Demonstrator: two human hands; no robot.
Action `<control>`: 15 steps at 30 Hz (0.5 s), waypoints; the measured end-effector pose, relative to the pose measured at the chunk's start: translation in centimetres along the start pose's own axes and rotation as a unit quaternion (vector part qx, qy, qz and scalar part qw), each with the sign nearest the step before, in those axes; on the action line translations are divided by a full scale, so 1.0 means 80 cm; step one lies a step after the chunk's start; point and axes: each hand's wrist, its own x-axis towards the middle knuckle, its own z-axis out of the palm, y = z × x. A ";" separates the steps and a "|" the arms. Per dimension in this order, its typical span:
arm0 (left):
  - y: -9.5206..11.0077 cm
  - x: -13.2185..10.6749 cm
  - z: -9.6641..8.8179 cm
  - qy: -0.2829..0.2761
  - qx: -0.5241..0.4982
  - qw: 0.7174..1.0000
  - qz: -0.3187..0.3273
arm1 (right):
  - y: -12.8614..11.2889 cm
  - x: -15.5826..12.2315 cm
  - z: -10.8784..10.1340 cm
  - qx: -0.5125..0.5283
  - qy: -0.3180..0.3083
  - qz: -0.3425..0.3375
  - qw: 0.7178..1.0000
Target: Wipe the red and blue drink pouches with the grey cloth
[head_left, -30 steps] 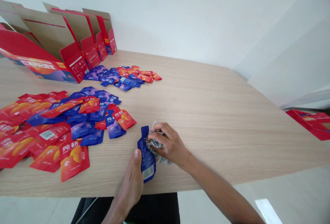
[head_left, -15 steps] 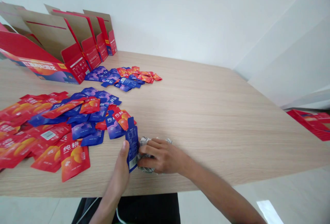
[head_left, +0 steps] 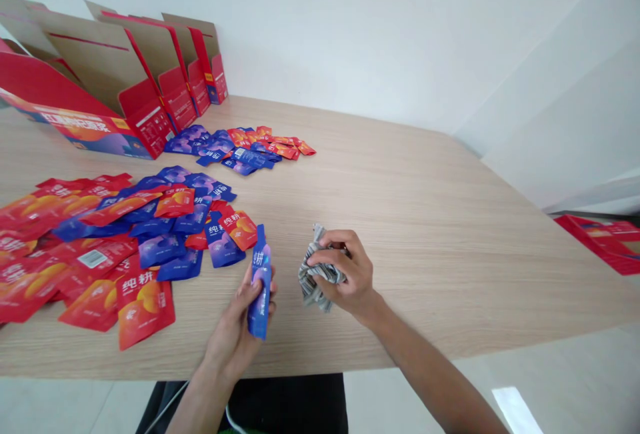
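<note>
Between the thumb and fingers of my left hand [head_left: 245, 317] a blue spouted pouch [head_left: 259, 301] stands upright, its printed front partly turned to me. My right hand [head_left: 347, 271] is closed round a crumpled grey striped cloth [head_left: 316, 277], just right of the pouch and apart from it. To the left of my hands lies a large heap of red pouches [head_left: 145, 304] and blue pouches [head_left: 163, 251]. A single blue pouch [head_left: 223, 244] and a red pouch [head_left: 241, 229] lie at the heap's right edge, nearest to my left hand.
Several open red cartons [head_left: 107, 131] stand in a row at the back left. A smaller pile of blue and red pouches [head_left: 250, 157] lies in front of them. Another red box [head_left: 605, 244] is beyond the right edge of the wooden table [head_left: 425, 221]. A white wall rises behind.
My right hand has drawn the cloth away from the pouch to the right. My left hand has turned the pouch, so its printed front shows instead of the barcode side.
</note>
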 end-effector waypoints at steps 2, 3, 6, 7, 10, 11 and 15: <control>0.000 0.001 0.003 0.002 -0.024 0.999 -0.026 | -0.002 0.000 -0.001 0.005 -0.004 -0.007 1.000; -0.001 0.000 0.007 0.003 -0.030 0.999 -0.034 | -0.003 -0.001 -0.001 0.006 -0.011 -0.016 1.000; -0.004 -0.002 0.019 0.006 -0.030 0.999 -0.036 | -0.005 -0.003 0.001 0.014 -0.043 -0.062 0.997; -0.005 -0.002 0.023 0.008 -0.026 0.999 -0.031 | -0.004 -0.005 0.002 0.017 -0.058 -0.079 0.995; -0.010 -0.001 0.029 0.032 -0.020 0.999 -0.014 | -0.003 -0.011 0.009 0.012 -0.138 -0.124 0.983; -0.011 0.000 0.030 0.045 -0.022 0.999 -0.016 | -0.002 -0.014 0.012 0.006 -0.173 -0.135 0.975; -0.020 0.003 0.028 0.081 -0.029 0.995 -0.047 | -0.005 -0.021 0.027 -0.026 -0.310 -0.182 0.933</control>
